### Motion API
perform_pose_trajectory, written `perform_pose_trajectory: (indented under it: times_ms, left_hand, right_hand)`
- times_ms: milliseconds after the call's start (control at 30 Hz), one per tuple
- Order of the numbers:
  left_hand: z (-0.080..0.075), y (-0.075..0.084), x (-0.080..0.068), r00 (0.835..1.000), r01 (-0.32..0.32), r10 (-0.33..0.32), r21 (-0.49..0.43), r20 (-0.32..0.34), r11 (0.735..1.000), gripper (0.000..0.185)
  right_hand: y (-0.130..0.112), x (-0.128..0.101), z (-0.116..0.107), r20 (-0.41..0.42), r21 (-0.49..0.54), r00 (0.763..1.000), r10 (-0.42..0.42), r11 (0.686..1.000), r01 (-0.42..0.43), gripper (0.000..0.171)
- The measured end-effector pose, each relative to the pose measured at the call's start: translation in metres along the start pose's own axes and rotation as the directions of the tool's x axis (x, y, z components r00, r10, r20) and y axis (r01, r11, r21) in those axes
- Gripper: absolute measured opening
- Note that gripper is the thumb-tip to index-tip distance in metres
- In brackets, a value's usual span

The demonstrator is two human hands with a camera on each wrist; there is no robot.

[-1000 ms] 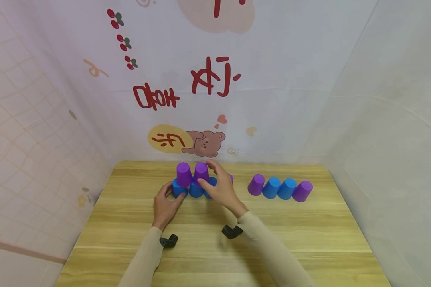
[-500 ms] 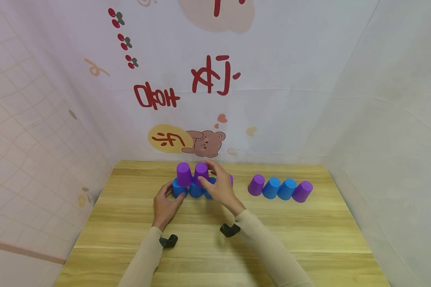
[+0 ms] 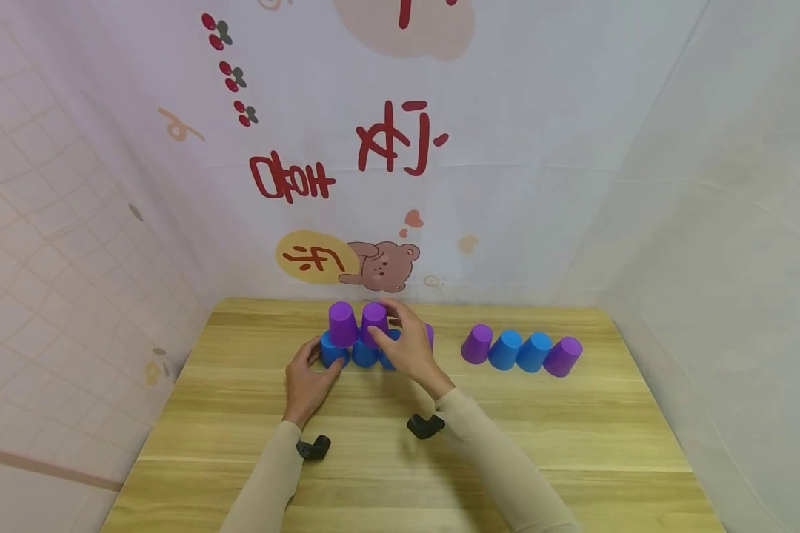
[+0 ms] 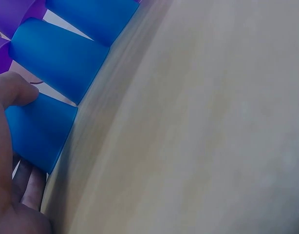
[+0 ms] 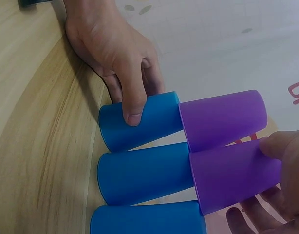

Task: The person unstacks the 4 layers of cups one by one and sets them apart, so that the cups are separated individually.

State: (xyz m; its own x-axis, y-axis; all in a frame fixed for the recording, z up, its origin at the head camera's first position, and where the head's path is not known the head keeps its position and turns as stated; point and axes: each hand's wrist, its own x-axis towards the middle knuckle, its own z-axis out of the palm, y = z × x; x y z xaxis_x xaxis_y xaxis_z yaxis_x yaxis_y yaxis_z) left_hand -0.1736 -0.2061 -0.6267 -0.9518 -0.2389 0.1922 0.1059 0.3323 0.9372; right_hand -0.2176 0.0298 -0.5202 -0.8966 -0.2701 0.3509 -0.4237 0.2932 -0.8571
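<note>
Three upturned blue cups (image 3: 364, 354) stand in a row on the wooden table (image 3: 400, 459), with two purple cups on top of them. My left hand (image 3: 312, 371) grips the leftmost blue cup (image 5: 140, 119), thumb on its near side (image 4: 18, 92). My right hand (image 3: 403, 342) holds the right purple cup (image 3: 375, 317) between thumb and fingers (image 5: 281, 146). The left purple cup (image 3: 342, 323) stands free beside it. Another purple cup (image 3: 430, 334) is mostly hidden behind my right hand.
A row of upturned cups sits to the right: purple (image 3: 476, 343), blue (image 3: 504, 349), blue (image 3: 533, 351), purple (image 3: 563, 355). Printed cloth walls close in the table's back and sides. Bare wood lies between me and the cups.
My right hand has edged slightly left and settled closer onto the right purple cup. The left hand and the cups have stayed put.
</note>
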Motion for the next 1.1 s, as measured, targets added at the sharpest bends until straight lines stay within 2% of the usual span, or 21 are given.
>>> perform_pose_trajectory:
  times_ms: [400,633,900,1100]
  left_hand:
    - [0.0,0.002,-0.001,1.0,0.013,-0.013,0.014,-0.005,1.0,0.067]
    - [0.001,0.001,-0.002,1.0,0.013,-0.013,0.012,-0.004,1.0,0.068]
    - [0.001,0.003,-0.002,1.0,0.013,-0.013,0.011,-0.008,1.0,0.067]
    - [0.001,0.002,-0.002,1.0,0.005,-0.005,0.023,-0.016,1.0,0.068]
  right_hand:
    - [-0.002,-0.003,-0.002,-0.021,0.009,1.0,-0.01,1.0,0.01,0.054]
    - [-0.004,-0.007,-0.007,-0.06,0.006,0.998,-0.037,0.999,0.038,0.052]
    - [-0.012,-0.012,-0.019,-0.088,0.006,0.993,-0.078,0.997,0.079,0.052]
    - [-0.017,-0.019,-0.03,-0.107,0.019,0.993,-0.055,0.998,0.058,0.054]
